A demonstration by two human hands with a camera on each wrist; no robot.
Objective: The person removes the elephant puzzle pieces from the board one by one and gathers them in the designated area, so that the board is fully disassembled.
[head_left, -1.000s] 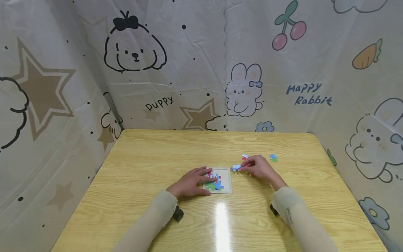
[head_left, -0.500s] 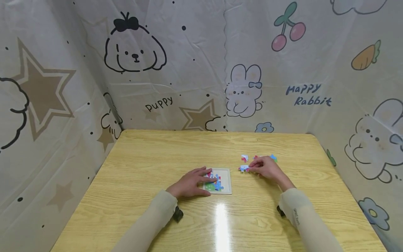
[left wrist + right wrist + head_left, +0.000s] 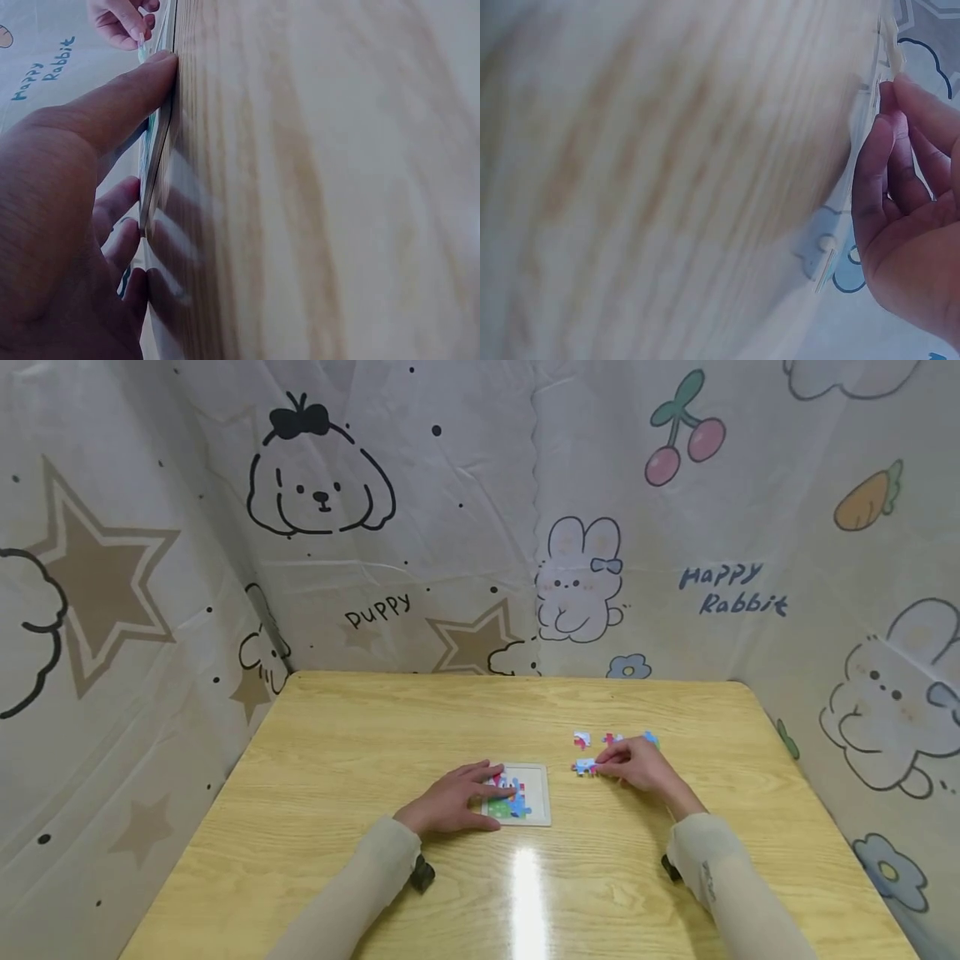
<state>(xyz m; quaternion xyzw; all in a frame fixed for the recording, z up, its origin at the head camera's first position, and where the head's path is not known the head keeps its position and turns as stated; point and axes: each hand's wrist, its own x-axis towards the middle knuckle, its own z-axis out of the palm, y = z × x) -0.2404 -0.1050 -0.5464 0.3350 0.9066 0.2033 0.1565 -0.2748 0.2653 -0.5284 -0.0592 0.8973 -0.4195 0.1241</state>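
Observation:
My left hand (image 3: 453, 797) lies across the left part of a small white puzzle tray (image 3: 547, 795), fingers spread and fairly straight. Joined jigsaw pieces (image 3: 516, 807) in green, blue and red fill the tray's left side, partly covered by those fingers; its right side shows bare board. To the right of the tray, my right hand (image 3: 637, 766) pinches a white, blue and pink jigsaw piece (image 3: 583, 767) between thumb and fingertips, at or just above the table. In the right wrist view, the right hand's (image 3: 915, 187) thumb and fingertips meet, but the piece is hard to make out.
Behind the right hand lie loose jigsaw pieces: a white and red one (image 3: 582, 740), a red and white one (image 3: 611, 738), and a blue and green one (image 3: 652, 739) partly hidden by the hand. The wooden table (image 3: 360, 727) meets a printed curtain (image 3: 450, 527) at its back.
The right hand has moved right, carrying the jigsaw piece away from the tray's edge, then almost stopped. Another loose piece behind it has come into view. The left hand stays put.

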